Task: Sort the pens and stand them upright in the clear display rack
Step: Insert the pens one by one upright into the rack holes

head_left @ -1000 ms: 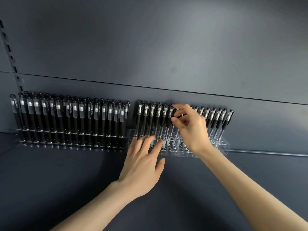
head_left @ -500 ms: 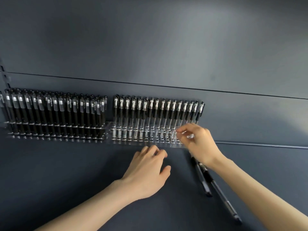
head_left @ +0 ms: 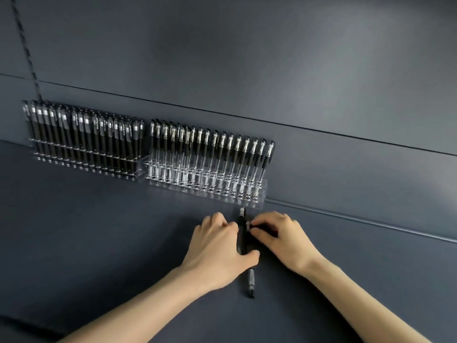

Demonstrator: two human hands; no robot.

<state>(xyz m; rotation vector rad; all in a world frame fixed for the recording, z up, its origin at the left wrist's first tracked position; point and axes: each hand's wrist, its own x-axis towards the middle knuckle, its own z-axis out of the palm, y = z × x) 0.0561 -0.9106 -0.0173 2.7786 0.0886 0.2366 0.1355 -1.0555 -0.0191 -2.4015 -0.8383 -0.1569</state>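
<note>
Half a second ago the right hand (head_left: pixel 284 240) was up at the clear rack (head_left: pixel 257 203), close to the last pens standing there. Now both hands are down on the dark tabletop (head_left: pixel 99 243), just in front of the rack. So one pen job at the rack looks done, and the person has come back for more.

The loose pens (head_left: pixel 243 233) lie flat between the two hands, pointing toward the rack. It looks like two, side by side, but they blur together. One dark tip pokes out below the left thumb.

The left hand (head_left: pixel 220 253) rests on the tabletop with bent fingers against the pens, thumb tucked under them. The right hand has its fingertips pinched on the pale part near the top of a pen. Neither hand has lifted a pen yet.

The clear rack has a full row of pens standing at the back, and many empty holes in front. The darker rack (head_left: pixel 81 144) to the left looks full. I think the next step is to lift a loose pen and stand it in an empty hole
</note>
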